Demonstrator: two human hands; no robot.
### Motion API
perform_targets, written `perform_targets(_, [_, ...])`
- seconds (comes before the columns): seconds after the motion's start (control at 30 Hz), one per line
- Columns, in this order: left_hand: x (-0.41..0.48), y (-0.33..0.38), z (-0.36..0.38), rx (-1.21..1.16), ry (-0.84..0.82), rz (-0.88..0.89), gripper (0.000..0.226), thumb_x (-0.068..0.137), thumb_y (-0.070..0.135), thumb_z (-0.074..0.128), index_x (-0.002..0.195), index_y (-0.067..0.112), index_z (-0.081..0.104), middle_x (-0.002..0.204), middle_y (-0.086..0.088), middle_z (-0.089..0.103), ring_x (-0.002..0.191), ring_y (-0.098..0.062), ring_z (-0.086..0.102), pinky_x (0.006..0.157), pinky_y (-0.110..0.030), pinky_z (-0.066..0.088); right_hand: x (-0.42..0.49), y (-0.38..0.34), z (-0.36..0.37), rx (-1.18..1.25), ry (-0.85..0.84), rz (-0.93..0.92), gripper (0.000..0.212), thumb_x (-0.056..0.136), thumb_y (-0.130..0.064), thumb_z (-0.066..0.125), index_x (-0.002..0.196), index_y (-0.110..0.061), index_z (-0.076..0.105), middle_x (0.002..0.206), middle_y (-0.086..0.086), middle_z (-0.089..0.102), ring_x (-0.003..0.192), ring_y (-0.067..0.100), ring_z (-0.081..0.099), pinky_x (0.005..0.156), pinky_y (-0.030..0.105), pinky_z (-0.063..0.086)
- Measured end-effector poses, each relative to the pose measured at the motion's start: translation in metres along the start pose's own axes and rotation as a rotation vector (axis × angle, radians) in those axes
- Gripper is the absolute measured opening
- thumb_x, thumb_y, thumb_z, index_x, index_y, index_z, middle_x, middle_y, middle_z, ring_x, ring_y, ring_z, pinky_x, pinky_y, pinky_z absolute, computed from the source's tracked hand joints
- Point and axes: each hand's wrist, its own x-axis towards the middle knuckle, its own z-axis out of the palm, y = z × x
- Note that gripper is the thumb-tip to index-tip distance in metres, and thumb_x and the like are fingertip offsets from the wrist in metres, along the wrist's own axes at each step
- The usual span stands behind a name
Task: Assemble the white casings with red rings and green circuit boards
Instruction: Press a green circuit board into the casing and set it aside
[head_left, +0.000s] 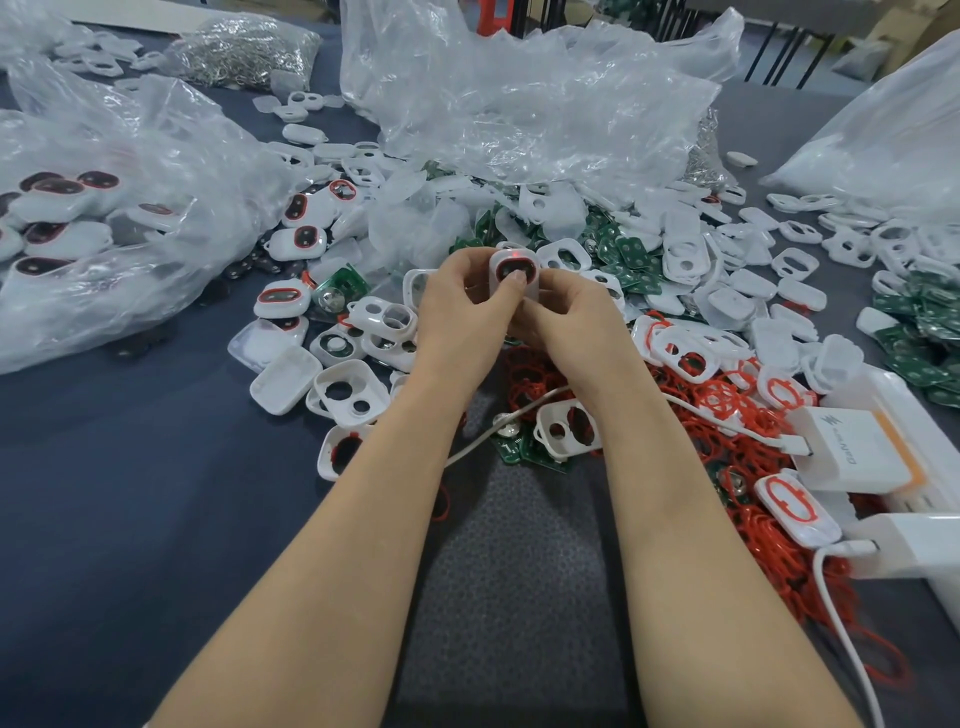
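White casing (503, 258) held upright at frame centre, above the table, between both hands. Red ring (500, 271) seated in its face, framing a dark window. Small red glow near the casing's top edge.

Left hand (457, 301) grips the casing's left side, fingers curled round it. Right hand (571, 317) grips the right side and lower edge. One thumb tip lies on the dark window; whose thumb it is cannot be told. Both bare forearms run up from the lower edge of the frame.

Just below the hands and out to the lower right: heap of loose red rings (737, 447). To the right of the hands: green circuit boards (628, 254), mixed with white parts. Lower left of the hands: empty white casings (353, 389), scattered, some face down.

Left of frame: clear plastic bag (130, 156) with finished casings (62, 208) inside. Upper centre: large crumpled bag (519, 104). Right edge: white charger (852, 447), its white cable (519, 415) passing under the right forearm. All on a dark table cover (130, 493).
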Motion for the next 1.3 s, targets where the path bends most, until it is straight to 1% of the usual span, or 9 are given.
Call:
perform_targets(0.13, [0.001,0.0,0.0,-0.009,0.004,-0.014,0.014,0.089,0.016,0.066,0.1,0.021,0.061,0.096,0.003,0.068,0.097,-0.013,0.064,0.089,-0.033,0.053,0.002,0.002,0.0,-0.008,-0.008,0.01,0.023,0.082,-0.017,0.063,0.104,-0.015,0.069,0.095,0.009,0.073,0.094,0.027,0.069,0.091,0.05,0.052])
perform_targets(0.3, [0.003,0.0,0.001,-0.039,0.031,-0.046,0.011,0.096,0.02,0.056,0.104,0.017,0.063,0.092,0.005,0.066,0.09,-0.009,0.063,0.075,-0.013,0.05,0.003,0.002,0.0,0.009,-0.013,0.004,0.023,0.085,-0.014,0.063,0.108,-0.013,0.068,0.097,0.008,0.073,0.094,0.023,0.069,0.091,0.047,0.053])
perform_targets(0.53, [0.004,0.001,0.001,-0.077,0.037,-0.111,0.014,0.099,0.018,0.05,0.104,0.016,0.063,0.096,0.001,0.067,0.097,-0.015,0.064,0.087,-0.027,0.052,0.002,0.001,0.0,0.023,-0.028,0.013,0.024,0.088,-0.01,0.064,0.112,-0.008,0.066,0.099,0.011,0.072,0.094,0.024,0.069,0.09,0.046,0.054])
perform_targets(0.67, [0.003,0.003,0.001,-0.153,0.031,-0.172,0.013,0.099,0.015,0.05,0.104,0.013,0.062,0.106,-0.011,0.068,0.105,-0.024,0.064,0.098,-0.041,0.05,0.001,0.0,-0.001,0.03,-0.03,0.013,0.021,0.089,-0.01,0.063,0.11,-0.009,0.067,0.098,0.012,0.072,0.094,0.025,0.07,0.09,0.047,0.054])
perform_targets(0.8, [0.002,0.004,0.0,-0.215,0.03,-0.201,0.013,0.099,0.014,0.051,0.105,0.011,0.062,0.108,-0.015,0.067,0.106,-0.029,0.064,0.098,-0.044,0.05,0.0,-0.002,0.001,0.072,0.027,0.005,0.015,0.093,-0.026,0.06,0.105,-0.02,0.068,0.097,0.005,0.072,0.095,0.021,0.068,0.09,0.046,0.054])
perform_targets(0.9, [0.002,0.003,-0.001,-0.294,-0.015,-0.209,0.016,0.099,0.012,0.051,0.109,0.006,0.062,0.103,-0.014,0.068,0.097,-0.027,0.064,0.095,-0.04,0.052,0.0,-0.004,0.0,0.182,0.097,0.001,0.012,0.095,-0.025,0.058,0.101,-0.019,0.067,0.093,0.004,0.071,0.088,0.02,0.067,0.086,0.041,0.055])
perform_targets(1.07, [0.001,0.004,-0.003,-0.45,-0.105,-0.26,0.015,0.099,0.013,0.051,0.108,0.007,0.061,0.09,-0.003,0.066,0.076,-0.01,0.063,0.063,-0.016,0.051,-0.003,-0.009,-0.003,0.414,0.032,0.023,0.016,0.097,-0.015,0.052,0.096,-0.008,0.066,0.09,0.009,0.068,0.084,0.019,0.065,0.086,0.037,0.053])
perform_targets(1.2, [-0.001,0.008,-0.003,-0.545,-0.155,-0.23,0.012,0.099,0.012,0.05,0.101,0.008,0.061,0.088,-0.003,0.066,0.072,-0.007,0.064,0.066,-0.017,0.053,-0.004,-0.014,-0.005,0.614,-0.041,0.053,0.02,0.099,-0.009,0.044,0.099,-0.001,0.063,0.092,0.012,0.066,0.085,0.02,0.064,0.083,0.029,0.054])
perform_targets(1.3, [-0.003,0.011,0.0,-0.581,-0.166,-0.189,0.015,0.099,0.012,0.048,0.107,0.004,0.058,0.096,-0.007,0.064,0.085,-0.013,0.063,0.078,-0.022,0.053,-0.005,-0.017,-0.005,0.825,-0.049,0.08,0.019,0.098,-0.005,0.044,0.096,0.0,0.061,0.09,0.01,0.067,0.082,0.017,0.066,0.076,0.022,0.056])
